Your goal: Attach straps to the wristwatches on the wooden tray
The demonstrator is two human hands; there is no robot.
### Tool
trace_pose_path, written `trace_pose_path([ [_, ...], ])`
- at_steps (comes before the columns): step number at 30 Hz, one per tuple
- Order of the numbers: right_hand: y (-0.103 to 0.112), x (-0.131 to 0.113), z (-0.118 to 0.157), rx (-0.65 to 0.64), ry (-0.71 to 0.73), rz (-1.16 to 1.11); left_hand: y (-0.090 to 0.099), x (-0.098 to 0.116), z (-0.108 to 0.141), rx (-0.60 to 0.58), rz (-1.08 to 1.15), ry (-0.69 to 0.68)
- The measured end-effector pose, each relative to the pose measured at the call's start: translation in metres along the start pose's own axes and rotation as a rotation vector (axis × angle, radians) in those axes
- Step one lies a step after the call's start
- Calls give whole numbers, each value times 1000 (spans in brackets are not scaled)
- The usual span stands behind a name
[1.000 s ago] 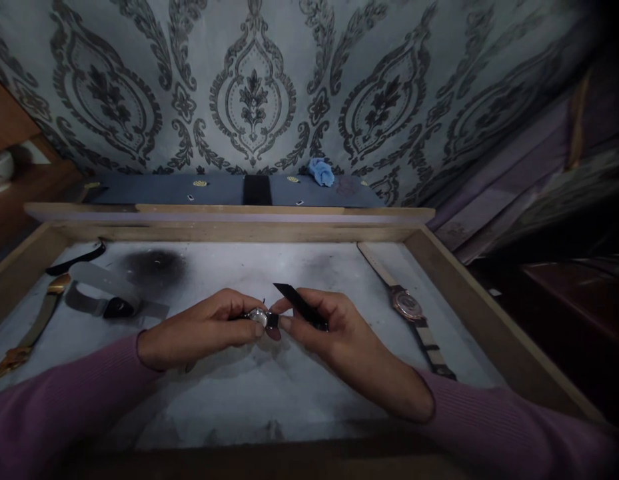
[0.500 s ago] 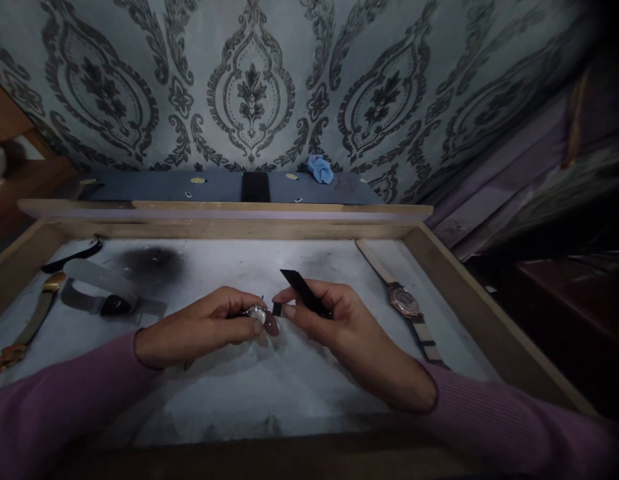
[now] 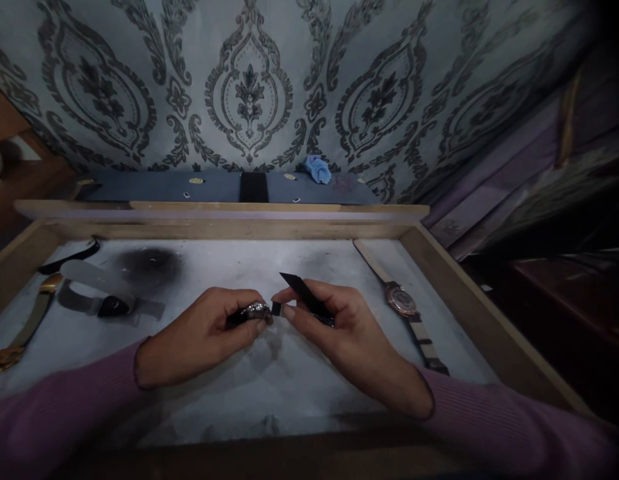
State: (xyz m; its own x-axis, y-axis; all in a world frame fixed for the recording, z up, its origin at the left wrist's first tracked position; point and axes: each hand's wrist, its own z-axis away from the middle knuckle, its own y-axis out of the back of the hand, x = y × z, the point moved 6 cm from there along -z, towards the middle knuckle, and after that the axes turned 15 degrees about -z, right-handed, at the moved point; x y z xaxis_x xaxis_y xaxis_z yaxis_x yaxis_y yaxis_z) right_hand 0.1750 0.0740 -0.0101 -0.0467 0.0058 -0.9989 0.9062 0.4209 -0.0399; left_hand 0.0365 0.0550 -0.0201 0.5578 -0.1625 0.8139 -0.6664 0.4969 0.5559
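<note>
Fingers of the left hand (image 3: 263, 311) pinch the small watch (image 3: 256, 311) between them.

Open passage lay across the near tray floor (image 3: 214, 410); a looped grey strap (image 3: 79, 300) obstructed the left, a rose-gold watch (image 3: 402, 300) the right.

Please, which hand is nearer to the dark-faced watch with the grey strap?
Left. The left hand is to the right of the dark-faced watch, holding a silver watch; the right hand is farther right.
</note>
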Motion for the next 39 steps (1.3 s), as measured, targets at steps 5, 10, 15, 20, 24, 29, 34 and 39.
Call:
trace_pose_path([
  [5,0,-1,-1,11,-17,-26,0,1,1,8,-65,-24],
  [10,1,3,-1,31,-87,-111,-2,0,1,-13,-57,-18],
  [15,4,16,-2,51,-206,-231,-4,-2,-1,-35,31,18],
  [20,5,16,-3,41,-169,-209,-6,-2,-1,-42,42,25],
  [24,4,12,-2,34,-139,-202,-7,-2,-1,-37,-19,14],
  [29,2,7,-2,33,-120,-178,-6,-3,0,-25,-48,3],
  [34,1,7,-3,23,-122,-173,-7,-3,1,-37,-52,2],
  [39,1,7,-2,23,-121,-158,-7,-2,0,-43,-24,14],
])
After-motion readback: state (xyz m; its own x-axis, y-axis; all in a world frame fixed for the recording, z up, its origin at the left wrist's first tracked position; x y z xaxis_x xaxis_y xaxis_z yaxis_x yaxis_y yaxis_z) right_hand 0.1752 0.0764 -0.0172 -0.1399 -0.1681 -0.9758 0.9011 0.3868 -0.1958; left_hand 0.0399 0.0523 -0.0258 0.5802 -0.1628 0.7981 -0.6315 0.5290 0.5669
